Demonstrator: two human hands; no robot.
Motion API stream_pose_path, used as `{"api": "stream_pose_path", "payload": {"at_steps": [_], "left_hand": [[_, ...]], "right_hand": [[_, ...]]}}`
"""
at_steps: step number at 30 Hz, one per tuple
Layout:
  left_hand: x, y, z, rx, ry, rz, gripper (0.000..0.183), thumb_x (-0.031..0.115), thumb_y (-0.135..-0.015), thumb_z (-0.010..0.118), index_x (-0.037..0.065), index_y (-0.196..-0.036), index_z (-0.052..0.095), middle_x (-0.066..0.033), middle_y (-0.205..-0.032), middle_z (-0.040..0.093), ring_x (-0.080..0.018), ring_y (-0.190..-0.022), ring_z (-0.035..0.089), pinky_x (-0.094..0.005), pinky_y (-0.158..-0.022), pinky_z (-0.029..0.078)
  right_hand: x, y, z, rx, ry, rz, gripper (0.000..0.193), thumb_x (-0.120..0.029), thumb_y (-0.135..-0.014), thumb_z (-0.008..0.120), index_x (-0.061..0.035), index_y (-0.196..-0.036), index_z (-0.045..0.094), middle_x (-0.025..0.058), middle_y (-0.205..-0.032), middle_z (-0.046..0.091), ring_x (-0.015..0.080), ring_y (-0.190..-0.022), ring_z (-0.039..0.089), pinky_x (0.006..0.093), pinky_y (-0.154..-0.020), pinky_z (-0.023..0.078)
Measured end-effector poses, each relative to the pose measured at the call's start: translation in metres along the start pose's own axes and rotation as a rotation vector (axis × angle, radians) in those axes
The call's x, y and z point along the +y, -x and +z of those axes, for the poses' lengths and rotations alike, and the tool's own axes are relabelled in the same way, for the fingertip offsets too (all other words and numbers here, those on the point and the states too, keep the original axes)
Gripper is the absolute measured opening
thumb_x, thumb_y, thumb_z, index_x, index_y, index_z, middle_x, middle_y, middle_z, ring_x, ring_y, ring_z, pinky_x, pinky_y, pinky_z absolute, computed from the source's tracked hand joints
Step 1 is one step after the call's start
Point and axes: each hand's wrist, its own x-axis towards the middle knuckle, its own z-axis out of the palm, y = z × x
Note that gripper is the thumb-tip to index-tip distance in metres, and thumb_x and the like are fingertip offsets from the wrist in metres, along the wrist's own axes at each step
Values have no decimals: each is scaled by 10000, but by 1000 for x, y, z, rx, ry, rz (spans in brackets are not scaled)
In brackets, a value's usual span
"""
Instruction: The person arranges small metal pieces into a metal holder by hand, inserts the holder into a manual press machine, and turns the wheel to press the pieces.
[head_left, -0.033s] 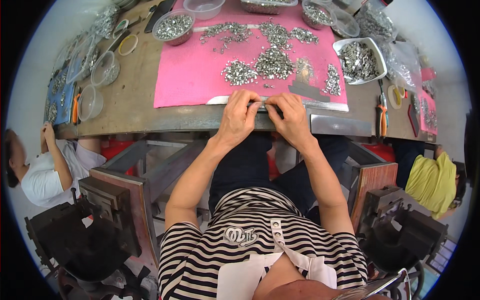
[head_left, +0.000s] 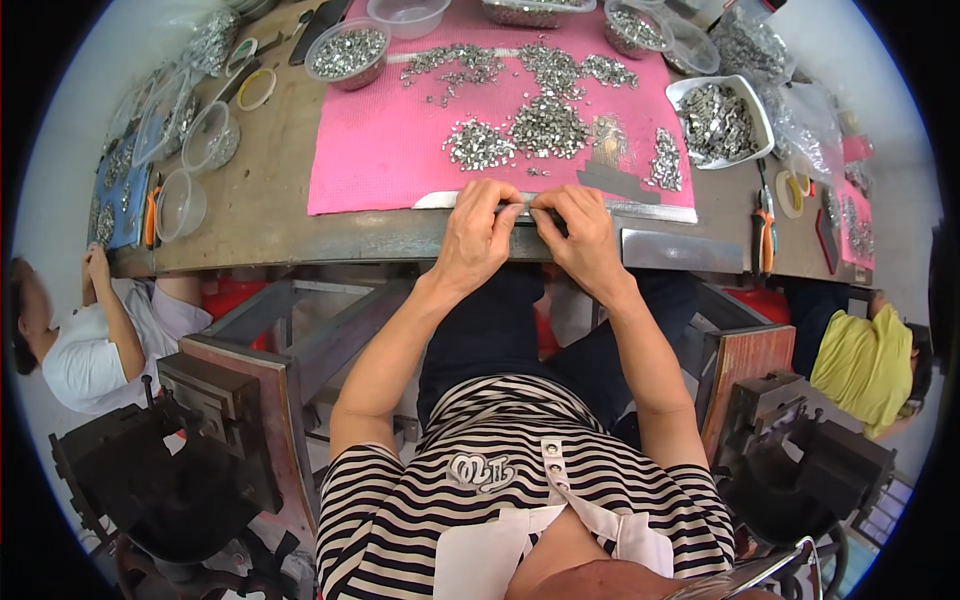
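Side by side at the front edge of the pink mat [head_left: 370, 160], both my hands have thumb and fingertips pinched together. My left hand [head_left: 477, 228] and my right hand [head_left: 582, 238] almost meet over a small metal piece [head_left: 525, 208], mostly covered by the fingers. Its exact kind is too small to make out. Just beyond the hands lie loose piles of small silvery metal pieces [head_left: 548, 128] and a flatter heap [head_left: 480, 146] to their left. A grey strip [head_left: 615, 183] rests on the mat near my right hand.
Tubs of metal pieces stand at the back, including a round one [head_left: 348, 55]. A white tray [head_left: 715, 120] is at right. Pliers [head_left: 765, 225] lie beside a metal plate [head_left: 680, 250]. Vises [head_left: 210, 440] flank me below the table. Other people sit left [head_left: 95, 345] and right [head_left: 865, 360].
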Motion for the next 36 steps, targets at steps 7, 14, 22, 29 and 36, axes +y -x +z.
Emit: {"api": "stream_pose_path", "payload": {"at_steps": [7, 14, 22, 29, 36], "left_hand": [[2, 0, 1, -12, 11, 5, 70, 16, -922, 648, -5, -979, 611, -110, -938, 645, -298, -870, 595, -392, -794, 474], [5, -2, 4, -23, -31, 56, 103, 7, -890, 670, 12, -976, 615, -116, -925, 631, -311, -862, 579, -400, -801, 453], [16, -3, 3, -18, -259, 154, 131, 38, -867, 685, 32, -979, 617, -102, -924, 611, -307, -873, 580, -427, -792, 455], [17, 3, 4, 24, -293, 199, 167, 35, -825, 736, 36, -976, 666, -98, -979, 668, -293, -931, 626, -428, -859, 477], [6, -8, -7, -45, -308, 243, 118, 131, -883, 715, 76, -988, 704, -64, -1058, 695, -267, -899, 601, -490, -944, 407]], "right_hand": [[0, 8, -3, 23, -83, 105, 168, 16, -810, 734, -32, -945, 646, 89, -937, 698, 282, -865, 650, 376, -784, 476], [1, 9, 0, 57, 56, -33, 199, 22, -801, 733, -33, -962, 629, 76, -922, 670, 257, -855, 650, 386, -793, 464], [10, 3, -8, -6, 125, -205, 196, -19, -797, 741, -30, -969, 646, 74, -965, 664, 260, -866, 644, 416, -880, 486], [7, 0, -21, -106, 107, -239, 190, -47, -798, 742, -37, -961, 644, 82, -998, 649, 276, -891, 635, 426, -915, 471], [9, -9, -27, -208, 17, -109, 129, -63, -809, 717, -45, -914, 644, 81, -912, 642, 280, -865, 635, 416, -853, 455]]}}
